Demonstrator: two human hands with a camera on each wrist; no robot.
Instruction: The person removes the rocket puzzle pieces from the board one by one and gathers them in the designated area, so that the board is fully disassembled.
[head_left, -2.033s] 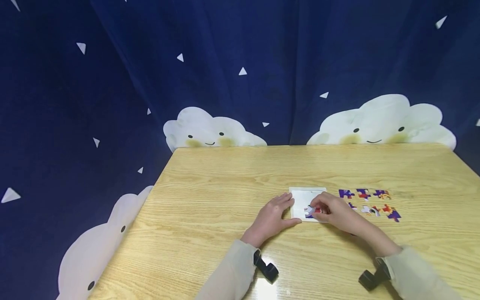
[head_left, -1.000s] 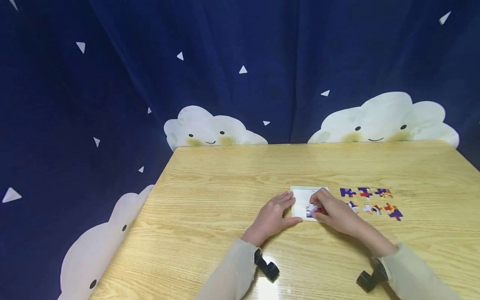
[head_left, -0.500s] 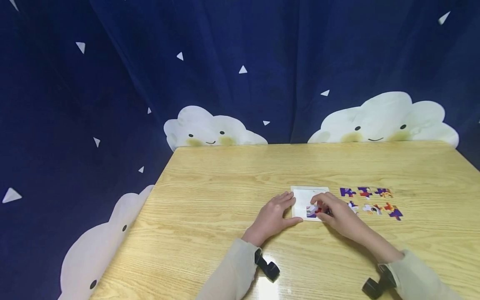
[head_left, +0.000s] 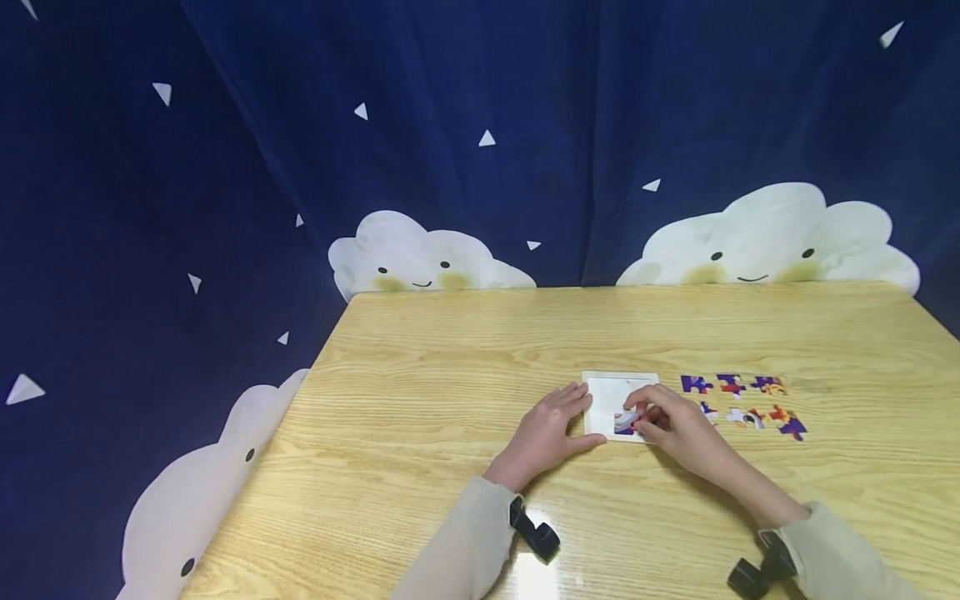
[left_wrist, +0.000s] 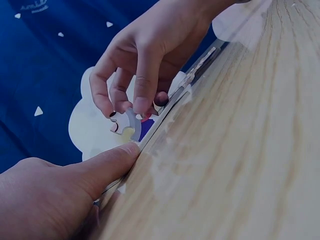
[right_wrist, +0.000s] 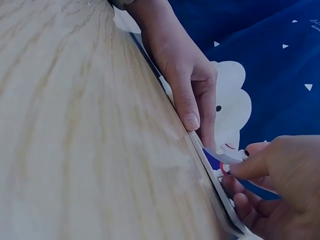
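Note:
A white puzzle tray (head_left: 606, 390) lies on the wooden table in the head view. My left hand (head_left: 542, 432) rests along its left side, fingers extended, thumb at the near edge. Over the tray's lower part, my right hand (head_left: 675, 427) pinches a grey-white puzzle piece (left_wrist: 133, 121) between thumb and fingertips. That piece looks tilted in the left wrist view. Purple and some red show just beneath it; I cannot tell whether they belong to another piece. In the right wrist view a purple patch (right_wrist: 212, 159) shows beside the tray's edge. My right fingers hide part of the tray.
Several loose puzzle pieces lie in two rows right of the tray, among them a purple one (head_left: 696, 384) and an orange-and-purple one (head_left: 789, 425). Behind the table (head_left: 450, 350) hangs a dark blue curtain (head_left: 420, 125) with clouds and white triangles.
My right hand has shifted slightly right over the tray, still at the puzzle piece. The grey-white part looks more tilted than half a second ago. My left hand has kept its place.

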